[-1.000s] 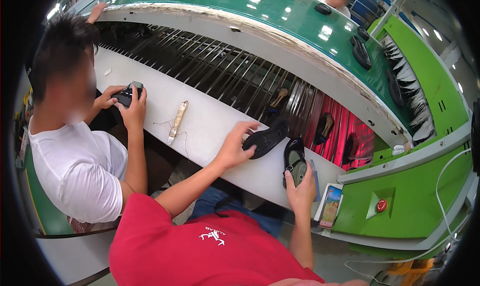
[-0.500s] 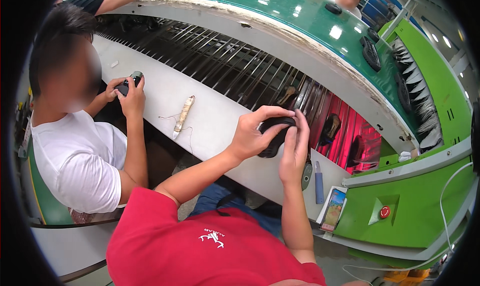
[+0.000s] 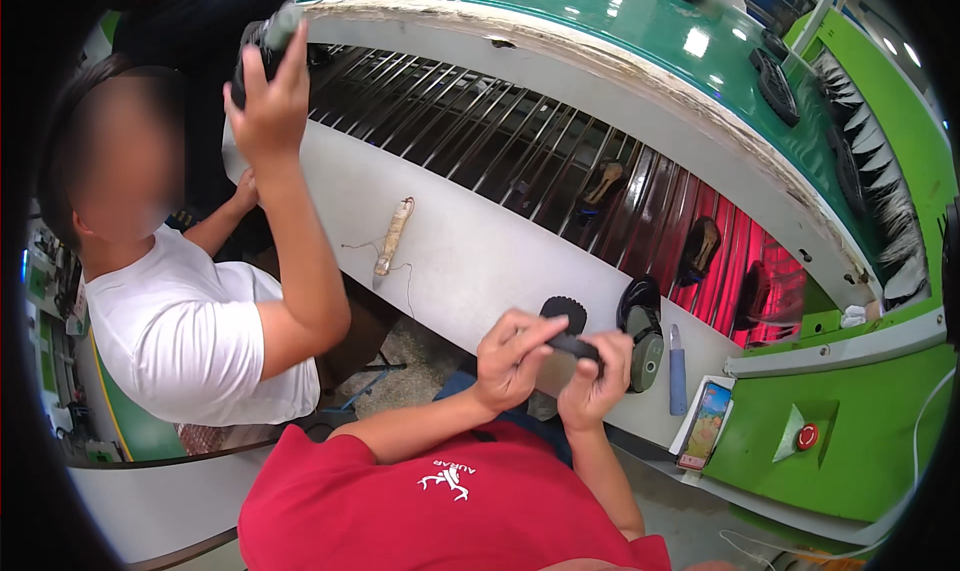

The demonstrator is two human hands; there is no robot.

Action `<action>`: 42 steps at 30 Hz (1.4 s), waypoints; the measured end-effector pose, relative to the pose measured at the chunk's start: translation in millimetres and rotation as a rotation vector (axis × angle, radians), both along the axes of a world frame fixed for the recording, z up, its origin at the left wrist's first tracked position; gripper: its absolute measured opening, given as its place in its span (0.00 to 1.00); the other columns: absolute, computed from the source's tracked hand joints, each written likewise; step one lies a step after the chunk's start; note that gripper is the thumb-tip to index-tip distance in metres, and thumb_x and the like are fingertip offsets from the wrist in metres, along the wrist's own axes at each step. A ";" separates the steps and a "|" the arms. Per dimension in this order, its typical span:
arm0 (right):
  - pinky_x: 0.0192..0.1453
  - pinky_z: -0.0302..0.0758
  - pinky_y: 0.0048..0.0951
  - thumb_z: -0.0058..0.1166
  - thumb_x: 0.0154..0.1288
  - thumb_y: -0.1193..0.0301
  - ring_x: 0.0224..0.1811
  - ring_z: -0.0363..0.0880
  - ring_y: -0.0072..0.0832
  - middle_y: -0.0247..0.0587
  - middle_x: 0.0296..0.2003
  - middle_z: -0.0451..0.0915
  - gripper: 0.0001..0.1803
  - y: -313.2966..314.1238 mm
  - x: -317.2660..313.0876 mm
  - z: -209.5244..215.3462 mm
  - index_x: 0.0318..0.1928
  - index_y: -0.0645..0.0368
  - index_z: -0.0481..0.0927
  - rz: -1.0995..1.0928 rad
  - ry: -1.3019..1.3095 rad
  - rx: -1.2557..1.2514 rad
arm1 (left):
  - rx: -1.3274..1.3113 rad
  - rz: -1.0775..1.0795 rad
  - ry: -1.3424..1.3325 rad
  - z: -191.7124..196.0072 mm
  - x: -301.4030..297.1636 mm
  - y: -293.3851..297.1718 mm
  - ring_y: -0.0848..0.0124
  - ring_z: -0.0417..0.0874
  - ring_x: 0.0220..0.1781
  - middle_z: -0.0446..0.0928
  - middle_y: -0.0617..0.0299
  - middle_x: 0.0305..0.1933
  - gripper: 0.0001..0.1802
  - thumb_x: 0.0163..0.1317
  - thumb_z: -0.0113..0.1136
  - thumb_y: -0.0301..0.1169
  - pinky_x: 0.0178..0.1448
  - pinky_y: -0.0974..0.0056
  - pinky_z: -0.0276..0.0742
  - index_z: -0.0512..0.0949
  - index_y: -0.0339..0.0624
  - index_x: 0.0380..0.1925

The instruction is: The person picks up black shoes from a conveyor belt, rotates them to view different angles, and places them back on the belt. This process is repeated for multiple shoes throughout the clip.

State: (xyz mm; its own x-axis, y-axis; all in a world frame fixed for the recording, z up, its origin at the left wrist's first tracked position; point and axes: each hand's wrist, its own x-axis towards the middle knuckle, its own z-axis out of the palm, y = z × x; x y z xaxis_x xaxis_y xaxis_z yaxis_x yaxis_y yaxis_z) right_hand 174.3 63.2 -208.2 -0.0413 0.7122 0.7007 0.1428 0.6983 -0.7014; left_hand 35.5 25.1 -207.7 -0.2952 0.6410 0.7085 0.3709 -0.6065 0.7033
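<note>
My left hand (image 3: 512,361) and my right hand (image 3: 597,379) are both closed on a black rubber shoe sole (image 3: 564,312), just above the near edge of the white bench. One end of it, with a toothed edge, sticks up past my fingers. Its side edge runs between the two hands, and my fingers cover part of it. Right beside my right hand, a dark shoe on a green shoe last (image 3: 646,356) rests on the bench.
Further right lie a blue-handled knife (image 3: 677,376) and a phone (image 3: 706,423). A wrapped tool with loose string (image 3: 394,238) lies to the left. Beyond the bench, rollers (image 3: 470,141) carry shoes into red light. At left, a co-worker's hand (image 3: 270,111) lifts a shoe.
Both my hands have come down toward me with the sole, turning it. The shoe on the green last shows more fully. The co-worker's hand has risen with a shoe.
</note>
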 end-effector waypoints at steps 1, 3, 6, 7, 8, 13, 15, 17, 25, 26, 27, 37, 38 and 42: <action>0.45 0.77 0.38 0.61 0.86 0.56 0.40 0.80 0.38 0.46 0.39 0.81 0.21 -9.1 8.2 -8.7 0.52 0.64 0.84 0.014 -0.020 -0.046 | -0.034 -0.021 0.007 -7.6 0.7 -10.1 0.66 0.84 0.40 0.84 0.54 0.41 0.16 0.81 0.65 0.28 0.45 0.64 0.80 0.88 0.34 0.62; 0.43 0.77 0.37 0.61 0.86 0.56 0.38 0.80 0.38 0.46 0.38 0.81 0.21 -23.4 17.1 -29.8 0.50 0.66 0.84 0.028 -0.031 -0.145 | -0.181 -0.050 -0.022 -23.2 3.1 -26.9 0.69 0.80 0.35 0.83 0.57 0.38 0.16 0.79 0.67 0.28 0.41 0.65 0.77 0.88 0.34 0.63; 0.42 0.76 0.36 0.61 0.86 0.57 0.37 0.79 0.38 0.48 0.37 0.80 0.21 -29.1 17.6 -41.5 0.50 0.67 0.84 -0.023 -0.041 -0.207 | -0.180 -0.043 0.032 -30.8 4.1 -24.2 0.67 0.81 0.32 0.82 0.57 0.34 0.19 0.74 0.70 0.23 0.37 0.64 0.78 0.89 0.37 0.63; 0.42 0.76 0.36 0.60 0.86 0.57 0.37 0.79 0.38 0.48 0.37 0.79 0.21 -24.3 14.2 -33.4 0.50 0.67 0.84 -0.043 -0.036 -0.189 | -0.177 -0.027 0.051 -21.2 3.2 -14.2 0.67 0.81 0.31 0.81 0.57 0.34 0.19 0.73 0.70 0.22 0.37 0.63 0.77 0.88 0.36 0.63; 0.42 0.76 0.37 0.60 0.86 0.56 0.37 0.79 0.38 0.48 0.37 0.79 0.21 -14.8 10.9 -22.0 0.50 0.67 0.84 -0.061 -0.028 -0.173 | -0.175 -0.008 0.071 -9.5 2.2 -5.4 0.66 0.80 0.31 0.81 0.57 0.33 0.19 0.73 0.70 0.21 0.36 0.63 0.77 0.88 0.36 0.63; 0.41 0.74 0.34 0.56 0.88 0.56 0.35 0.77 0.34 0.43 0.34 0.77 0.22 24.4 11.3 55.0 0.48 0.67 0.85 -0.172 -0.023 -0.072 | -0.020 -0.115 0.078 68.9 -0.6 33.5 0.70 0.78 0.30 0.81 0.56 0.33 0.16 0.79 0.64 0.24 0.36 0.64 0.74 0.88 0.33 0.62; 0.41 0.72 0.31 0.55 0.90 0.57 0.34 0.75 0.27 0.38 0.32 0.77 0.22 29.3 19.5 77.5 0.46 0.67 0.86 -0.095 0.044 -0.160 | -0.064 -0.213 0.015 92.5 -1.2 39.8 0.71 0.80 0.31 0.83 0.55 0.34 0.15 0.80 0.63 0.24 0.37 0.65 0.75 0.88 0.32 0.62; 0.40 0.70 0.28 0.53 0.91 0.58 0.35 0.73 0.22 0.33 0.32 0.76 0.23 28.8 21.8 91.9 0.45 0.67 0.86 -0.012 0.126 -0.225 | -0.094 -0.313 -0.043 104.9 -0.8 42.6 0.71 0.84 0.33 0.86 0.55 0.36 0.15 0.81 0.62 0.25 0.39 0.66 0.78 0.87 0.32 0.62; 0.42 0.72 0.26 0.57 0.89 0.62 0.36 0.74 0.19 0.33 0.33 0.80 0.19 31.5 29.8 84.4 0.48 0.67 0.88 -0.059 0.129 -0.232 | -0.104 -0.281 -0.021 97.2 11.3 51.2 0.67 0.90 0.43 0.90 0.52 0.44 0.15 0.80 0.65 0.27 0.50 0.64 0.84 0.87 0.33 0.61; 0.41 0.72 0.27 0.58 0.89 0.62 0.36 0.75 0.21 0.34 0.32 0.80 0.18 32.5 30.4 85.3 0.48 0.67 0.88 -0.086 0.068 -0.185 | -0.114 -0.253 0.005 95.7 11.9 51.2 0.67 0.90 0.43 0.90 0.53 0.44 0.15 0.80 0.65 0.28 0.51 0.64 0.85 0.88 0.33 0.61; 0.41 0.72 0.27 0.59 0.88 0.62 0.35 0.75 0.22 0.36 0.32 0.80 0.17 33.2 31.3 87.0 0.49 0.67 0.88 -0.111 0.007 -0.138 | -0.121 -0.225 0.032 94.8 12.0 52.8 0.67 0.91 0.43 0.90 0.53 0.44 0.15 0.80 0.66 0.28 0.52 0.64 0.85 0.88 0.34 0.61; 0.73 0.76 0.52 0.77 0.67 0.55 0.67 0.80 0.53 0.53 0.64 0.79 0.42 49.5 93.8 29.6 0.76 0.55 0.77 -0.320 -0.787 -0.424 | -0.311 -0.195 -0.387 32.3 -12.5 97.3 0.77 0.87 0.47 0.90 0.60 0.46 0.14 0.81 0.68 0.31 0.53 0.68 0.84 0.88 0.31 0.56; 0.75 0.75 0.53 0.78 0.65 0.55 0.70 0.78 0.55 0.54 0.66 0.78 0.44 47.0 95.8 19.7 0.78 0.55 0.76 -0.306 -0.882 -0.371 | -0.337 -0.207 -0.410 26.8 -14.3 99.6 0.78 0.86 0.46 0.90 0.61 0.46 0.14 0.81 0.67 0.31 0.53 0.69 0.84 0.87 0.31 0.56; 0.78 0.72 0.53 0.73 0.70 0.58 0.73 0.75 0.59 0.58 0.71 0.78 0.41 45.2 88.9 11.8 0.79 0.56 0.74 -0.315 -0.639 -0.504 | -0.311 -0.269 -0.474 18.7 -15.8 102.0 0.80 0.85 0.47 0.88 0.62 0.47 0.16 0.83 0.66 0.34 0.53 0.70 0.83 0.83 0.32 0.60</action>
